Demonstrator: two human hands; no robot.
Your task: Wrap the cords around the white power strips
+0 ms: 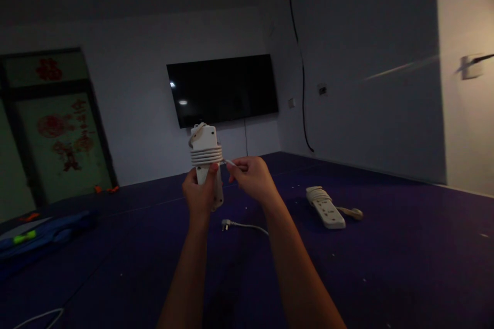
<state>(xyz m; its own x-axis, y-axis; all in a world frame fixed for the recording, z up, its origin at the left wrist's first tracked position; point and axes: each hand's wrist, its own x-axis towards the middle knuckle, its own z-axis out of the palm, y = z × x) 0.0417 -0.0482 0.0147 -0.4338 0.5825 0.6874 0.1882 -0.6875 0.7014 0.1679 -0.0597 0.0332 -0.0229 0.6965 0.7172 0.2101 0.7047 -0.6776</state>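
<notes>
My left hand (200, 187) grips a white power strip (204, 138) upright by its lower half, thumb in front. Several turns of white cord (206, 155) are wound around the strip's middle. To the right of it, my right hand (250, 175) pinches the free stretch of that cord, which runs taut from the strip to the fingers. Below the hands a white three-pin plug (226, 224) lies on the purple surface, its cable passing behind my right forearm. Where that cable leads is hidden.
A second power strip (328, 211) with its cord wrapped around one end lies at the right on the purple surface (405, 252). Blue cloth (50, 234) with a yellow-green item lies at the left. A white cable (42, 313) shows at lower left. A television (227, 90) hangs ahead.
</notes>
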